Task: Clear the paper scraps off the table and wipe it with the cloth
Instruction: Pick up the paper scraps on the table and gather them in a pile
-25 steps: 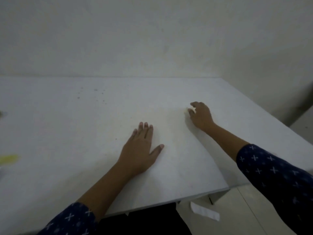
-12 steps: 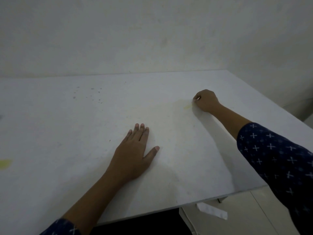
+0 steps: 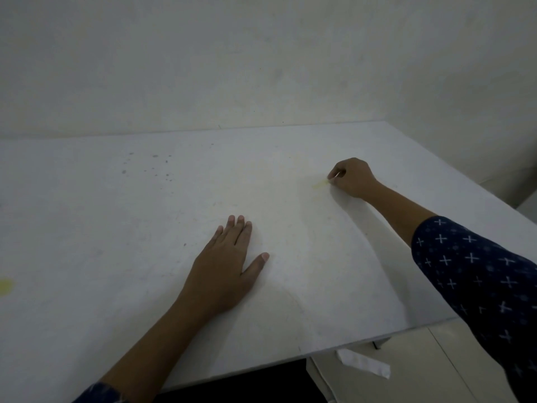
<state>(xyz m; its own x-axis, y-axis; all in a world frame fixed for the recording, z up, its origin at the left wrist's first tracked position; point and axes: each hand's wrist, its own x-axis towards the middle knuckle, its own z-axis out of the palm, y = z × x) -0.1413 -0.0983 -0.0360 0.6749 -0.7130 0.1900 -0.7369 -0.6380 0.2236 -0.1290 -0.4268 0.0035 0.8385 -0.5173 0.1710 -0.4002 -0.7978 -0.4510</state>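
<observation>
My left hand [image 3: 225, 266] lies flat on the white table [image 3: 116, 228], fingers straight and together, thumb out. Farther right, my right hand [image 3: 350, 177] has its fingers curled and pinches the end of a small pale yellow paper scrap [image 3: 319, 185] that lies on the tabletop. Another yellow scrap [image 3: 4, 286] shows at the far left edge of the view, cut off by the frame. No cloth is in sight.
Dark specks [image 3: 154, 165] mark the table's far left part. A white wall [image 3: 261, 68] runs behind the table. A white piece of paper [image 3: 363, 363] lies on the floor below the near right corner. The table's right edge is close to my right arm.
My right hand reached farther across the table and closed its fingers onto the yellow scrap. My left hand stayed flat in place. The view shifted slightly.
</observation>
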